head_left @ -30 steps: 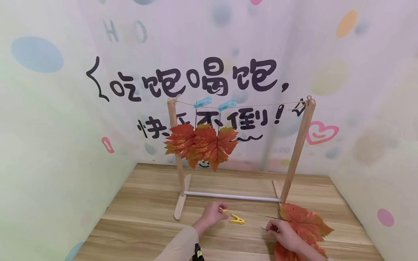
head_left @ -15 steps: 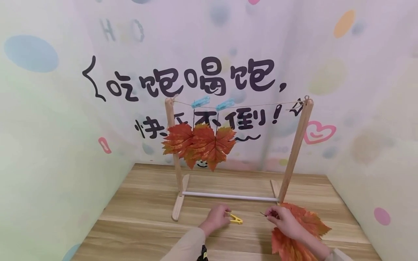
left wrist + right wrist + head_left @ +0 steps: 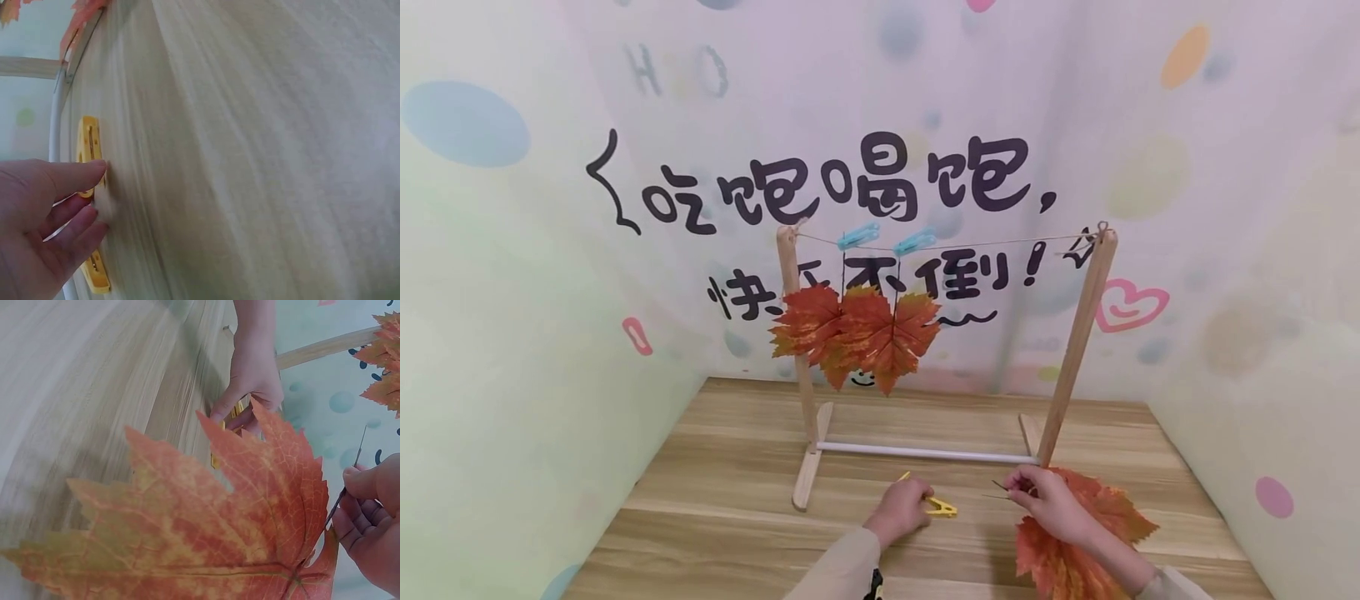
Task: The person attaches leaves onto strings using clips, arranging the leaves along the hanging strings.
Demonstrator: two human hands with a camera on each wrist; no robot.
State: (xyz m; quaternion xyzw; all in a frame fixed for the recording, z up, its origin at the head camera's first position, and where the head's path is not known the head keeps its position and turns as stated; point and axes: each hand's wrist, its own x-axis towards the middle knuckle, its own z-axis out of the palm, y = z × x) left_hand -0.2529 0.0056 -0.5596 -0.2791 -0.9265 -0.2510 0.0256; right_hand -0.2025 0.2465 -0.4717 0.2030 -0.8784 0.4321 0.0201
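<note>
Above the table, my right hand (image 3: 1045, 500) pinches the dark stem (image 3: 340, 499) of an orange-red artificial maple leaf (image 3: 206, 519). Part of another such leaf (image 3: 1108, 504) shows beyond that hand in the head view. My left hand (image 3: 901, 507) is low over the wood, its thumb and fingers about a yellow clothespin (image 3: 90, 140). A second yellow clothespin (image 3: 95, 275) lies just past the fingers in the left wrist view, mostly hidden behind the hand in the head view.
A wooden stand with a right post (image 3: 1078, 346), a left post (image 3: 797, 333) and a white rod (image 3: 925, 452) stands behind my hands. Two blue clothespins (image 3: 916, 242) hold hanging maple leaves (image 3: 887, 337) on its string. A printed curtain (image 3: 880, 75) surrounds the table (image 3: 715, 467).
My left hand has moved slightly right, onto the right-hand yellow clothespin. My right hand has risen a little away from me with the leaf stem, and the near leaf has shifted with it.
</note>
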